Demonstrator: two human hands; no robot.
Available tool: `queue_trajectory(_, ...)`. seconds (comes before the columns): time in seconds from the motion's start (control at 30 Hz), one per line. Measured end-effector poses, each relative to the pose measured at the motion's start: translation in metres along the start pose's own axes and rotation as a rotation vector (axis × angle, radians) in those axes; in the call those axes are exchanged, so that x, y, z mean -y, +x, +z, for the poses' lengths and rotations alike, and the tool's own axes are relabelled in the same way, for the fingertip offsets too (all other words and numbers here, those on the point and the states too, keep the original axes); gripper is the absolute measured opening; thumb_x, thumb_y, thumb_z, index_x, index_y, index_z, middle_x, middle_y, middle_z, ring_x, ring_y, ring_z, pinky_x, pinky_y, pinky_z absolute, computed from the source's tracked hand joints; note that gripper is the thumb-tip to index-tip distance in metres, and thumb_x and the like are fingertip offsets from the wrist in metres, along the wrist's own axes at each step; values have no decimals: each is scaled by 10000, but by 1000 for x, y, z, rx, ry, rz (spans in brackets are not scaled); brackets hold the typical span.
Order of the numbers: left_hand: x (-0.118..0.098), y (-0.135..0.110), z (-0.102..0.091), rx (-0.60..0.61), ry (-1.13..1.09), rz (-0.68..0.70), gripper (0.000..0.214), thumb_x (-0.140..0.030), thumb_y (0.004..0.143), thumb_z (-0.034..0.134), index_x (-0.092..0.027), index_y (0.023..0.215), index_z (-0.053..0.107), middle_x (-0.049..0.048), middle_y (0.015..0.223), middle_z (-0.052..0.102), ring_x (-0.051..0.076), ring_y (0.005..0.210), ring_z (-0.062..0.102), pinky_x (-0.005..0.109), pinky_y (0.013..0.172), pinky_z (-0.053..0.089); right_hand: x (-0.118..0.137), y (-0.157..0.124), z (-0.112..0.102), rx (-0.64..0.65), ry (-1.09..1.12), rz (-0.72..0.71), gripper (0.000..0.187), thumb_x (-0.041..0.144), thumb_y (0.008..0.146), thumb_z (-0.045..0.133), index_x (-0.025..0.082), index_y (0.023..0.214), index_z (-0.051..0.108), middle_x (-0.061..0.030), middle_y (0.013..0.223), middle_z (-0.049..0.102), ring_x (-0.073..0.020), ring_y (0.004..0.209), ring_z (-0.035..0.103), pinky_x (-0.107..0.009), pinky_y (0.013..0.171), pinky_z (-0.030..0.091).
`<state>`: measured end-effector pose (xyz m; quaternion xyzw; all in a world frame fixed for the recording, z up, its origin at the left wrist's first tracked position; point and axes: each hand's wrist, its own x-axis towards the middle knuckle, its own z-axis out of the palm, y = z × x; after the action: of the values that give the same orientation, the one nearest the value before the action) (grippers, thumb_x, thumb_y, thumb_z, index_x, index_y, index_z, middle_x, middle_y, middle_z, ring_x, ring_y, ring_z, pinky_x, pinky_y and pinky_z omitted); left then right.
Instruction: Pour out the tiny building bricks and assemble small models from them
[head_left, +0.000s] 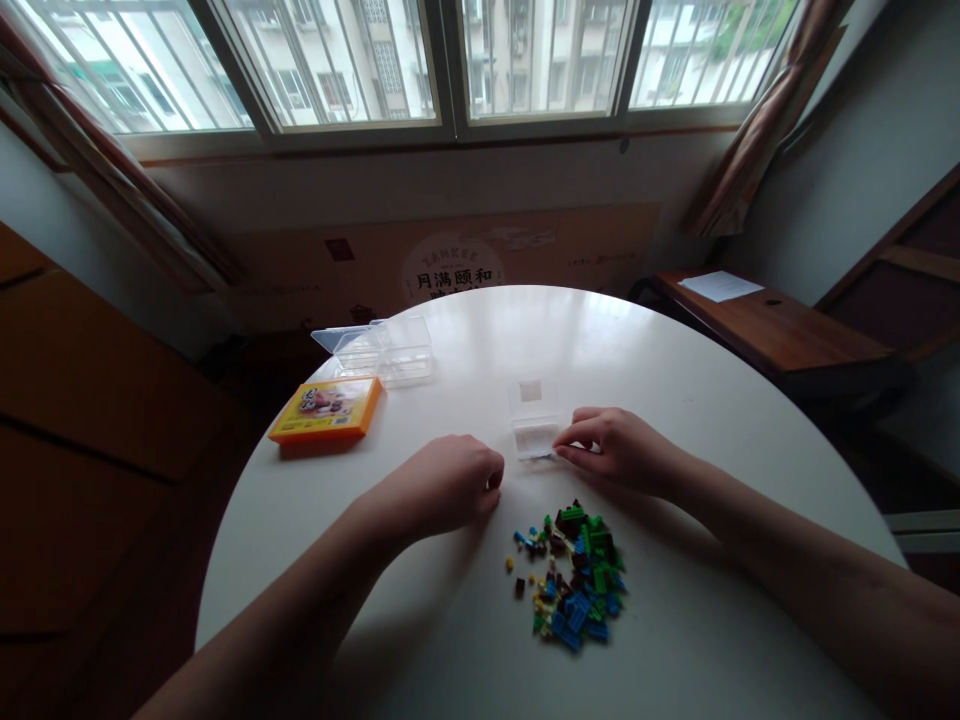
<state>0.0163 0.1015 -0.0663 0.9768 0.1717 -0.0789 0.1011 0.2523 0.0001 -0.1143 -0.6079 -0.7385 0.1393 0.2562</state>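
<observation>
Lying open on the central tabletop (720,400), lid (532,398) and long axis toward the far edge, the clear plastic box (534,440) meets the right hand (621,442), fingers nearly together; the left hand (448,478) curls; grips unclear.

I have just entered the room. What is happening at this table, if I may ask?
At the white table, a person's right hand is at the lower right corner of a small clear box, whose lid is open. The left hand is curled to the left of it; whether it holds anything is hidden. A loose pile of coloured bricks lies nearer the camera. An orange box and a clear case are at the left.
</observation>
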Motion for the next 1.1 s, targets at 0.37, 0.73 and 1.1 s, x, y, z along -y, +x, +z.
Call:
queue_trajectory(0.37, 1, 6, 6, -58, 156, -46, 189, -232, 823, 508, -177, 716, 655, 72, 722, 674, 197, 648, 598, 293, 586, 420, 14, -8, -13, 181, -38, -134, 145, 221, 865, 621, 232, 882, 764, 4, 753, 662, -89, 630, 541, -223, 582, 361)
queue_trajectory(0.73, 6, 9, 9, -70, 153, -61, 174, -225, 825, 514, -171, 752, 662, 73, 739, 679, 195, 652, 604, 288, 582, 425, 18, -9, -18, 261, -1, -209, 141, 200, 854, 622, 220, 889, 757, 0, 771, 679, -86, 626, 549, -225, 591, 372)
queue_trajectory(1.1, 8, 7, 6, -76, 134, -65, 225, -215, 868, 481, -165, 740, 659, 73, 751, 690, 188, 674, 617, 283, 594, 409, 20, -8, -13, 113, 1, -213, 166, 241, 905, 595, 195, 887, 754, -23, 738, 660, -94, 610, 554, -224, 567, 358)
